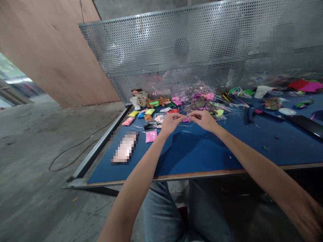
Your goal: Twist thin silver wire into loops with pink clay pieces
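Observation:
Over the blue tabletop, my left hand and my right hand meet fingertip to fingertip. Both are closed in a pinch on a small piece of purple modelling clay, which the fingers partly cover. Left of my left hand lie a pink clay packet, a black packet and an orange one. Thin clear strands lie on the table around them. Just beyond my hands is a heap of crumpled clear wrappers with pink and brownish clay bits.
A pixelated flat rectangle lies near the table's left edge. A perforated metal panel stands along the back. At the right are a long black object, a white oval piece and a multicoloured ball.

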Demonstrator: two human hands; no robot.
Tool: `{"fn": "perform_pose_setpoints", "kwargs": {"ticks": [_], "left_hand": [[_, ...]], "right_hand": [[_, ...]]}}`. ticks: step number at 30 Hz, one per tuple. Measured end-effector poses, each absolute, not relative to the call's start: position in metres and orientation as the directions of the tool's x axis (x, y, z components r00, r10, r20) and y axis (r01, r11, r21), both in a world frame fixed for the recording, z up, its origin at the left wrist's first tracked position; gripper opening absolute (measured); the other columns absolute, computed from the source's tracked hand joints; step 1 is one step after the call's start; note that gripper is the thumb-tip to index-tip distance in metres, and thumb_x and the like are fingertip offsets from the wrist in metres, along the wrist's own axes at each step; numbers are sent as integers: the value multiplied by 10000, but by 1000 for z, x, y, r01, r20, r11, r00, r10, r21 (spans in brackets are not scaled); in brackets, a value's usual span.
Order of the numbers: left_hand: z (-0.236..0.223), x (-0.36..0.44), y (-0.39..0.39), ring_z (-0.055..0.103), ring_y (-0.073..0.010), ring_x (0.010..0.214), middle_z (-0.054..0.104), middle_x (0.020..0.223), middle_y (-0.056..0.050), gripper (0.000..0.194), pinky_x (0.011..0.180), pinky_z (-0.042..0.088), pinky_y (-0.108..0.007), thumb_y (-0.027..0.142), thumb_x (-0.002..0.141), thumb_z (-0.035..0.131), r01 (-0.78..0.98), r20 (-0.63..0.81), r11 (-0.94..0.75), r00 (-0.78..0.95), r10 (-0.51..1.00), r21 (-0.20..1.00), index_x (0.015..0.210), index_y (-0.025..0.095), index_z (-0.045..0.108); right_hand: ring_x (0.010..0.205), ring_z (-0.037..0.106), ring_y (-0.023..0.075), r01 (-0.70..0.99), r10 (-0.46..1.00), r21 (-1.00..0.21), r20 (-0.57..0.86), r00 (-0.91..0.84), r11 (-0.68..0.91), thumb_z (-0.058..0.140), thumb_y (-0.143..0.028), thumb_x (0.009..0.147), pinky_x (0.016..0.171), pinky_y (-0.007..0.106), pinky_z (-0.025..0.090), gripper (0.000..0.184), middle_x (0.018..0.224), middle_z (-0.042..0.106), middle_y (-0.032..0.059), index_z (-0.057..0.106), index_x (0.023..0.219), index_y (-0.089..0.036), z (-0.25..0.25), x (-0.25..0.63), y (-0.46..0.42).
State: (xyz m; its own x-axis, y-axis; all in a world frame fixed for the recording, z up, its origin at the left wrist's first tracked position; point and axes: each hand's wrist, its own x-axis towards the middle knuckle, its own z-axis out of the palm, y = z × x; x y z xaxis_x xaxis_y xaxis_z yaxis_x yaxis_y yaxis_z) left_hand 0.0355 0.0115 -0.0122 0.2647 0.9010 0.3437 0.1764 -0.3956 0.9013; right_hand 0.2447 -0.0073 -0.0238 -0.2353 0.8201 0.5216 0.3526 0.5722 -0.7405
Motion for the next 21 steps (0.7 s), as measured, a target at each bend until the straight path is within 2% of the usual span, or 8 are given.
{"fn": "perform_pose_setpoints", "kwargs": {"ticks": [2, 4, 9, 13, 15, 17, 18, 21], "left_hand": [[-12, 34, 11, 167, -72, 485, 258, 485, 60, 273, 514, 98, -279, 461, 716, 835, 224, 364, -421, 255, 896, 879, 767, 194, 810], [-12, 35, 11, 195, -75, 485, 305, 479, 53, 265, 511, 113, -276, 452, 717, 835, 211, 369, -419, 239, 898, 883, 783, 196, 815], [-15, 42, 10, 475, -129, 602, 559, 577, 7, 219, 558, 314, -246, 379, 689, 854, 92, 308, -336, 229, 923, 938, 782, 191, 790], [-13, 42, 8, 559, -150, 740, 676, 833, -30, 336, 690, 411, -241, 390, 729, 841, 127, 444, -464, 158, 882, 877, 1004, 212, 767], [-11, 41, 6, 566, -150, 777, 682, 1040, -58, 418, 741, 426, -246, 386, 731, 846, 188, 535, -544, 98, 839, 818, 1105, 231, 738], [-8, 39, 3, 562, -156, 794, 654, 1156, -66, 418, 766, 427, -251, 377, 748, 835, 242, 590, -587, 69, 805, 773, 1131, 252, 726], [-8, 39, 2, 560, -162, 797, 657, 1144, -63, 364, 768, 425, -252, 376, 768, 818, 252, 594, -591, 73, 801, 766, 1102, 257, 734], [-9, 40, 1, 562, -188, 792, 691, 945, -54, 158, 747, 412, -245, 365, 811, 779, 245, 538, -557, 144, 830, 794, 927, 257, 765]], "right_hand": [[687, 695, 205, 296, 839, -788, 477, -260, 540, 687, -431, 868, 628, 345, 555, 230, 794, 759, 41, 752, 963, -232, -26, 243, -7], [648, 688, 197, 270, 848, -808, 463, -257, 524, 715, -444, 841, 599, 338, 558, 237, 780, 759, 43, 750, 943, -233, -28, 242, -7], [573, 658, 176, 277, 853, -809, 468, -232, 519, 728, -489, 820, 564, 331, 558, 269, 767, 759, 43, 742, 862, -223, -30, 242, -5], [570, 658, 181, 311, 854, -795, 485, -187, 520, 691, -498, 847, 575, 338, 561, 285, 735, 748, 43, 737, 849, -217, -35, 245, 2], [578, 661, 191, 320, 851, -791, 508, -132, 522, 679, -498, 857, 584, 352, 562, 287, 728, 743, 47, 733, 859, -216, -38, 249, 8], [592, 668, 202, 316, 849, -794, 522, -80, 519, 676, -504, 857, 599, 372, 568, 295, 752, 748, 56, 729, 870, -213, -42, 254, 13], [600, 673, 208, 313, 849, -797, 525, -61, 516, 681, -509, 853, 606, 381, 572, 301, 759, 750, 60, 728, 870, -212, -43, 256, 16], [625, 690, 223, 303, 851, -805, 523, -46, 510, 698, -522, 837, 627, 400, 586, 310, 768, 753, 66, 727, 861, -214, -45, 260, 19]]}}
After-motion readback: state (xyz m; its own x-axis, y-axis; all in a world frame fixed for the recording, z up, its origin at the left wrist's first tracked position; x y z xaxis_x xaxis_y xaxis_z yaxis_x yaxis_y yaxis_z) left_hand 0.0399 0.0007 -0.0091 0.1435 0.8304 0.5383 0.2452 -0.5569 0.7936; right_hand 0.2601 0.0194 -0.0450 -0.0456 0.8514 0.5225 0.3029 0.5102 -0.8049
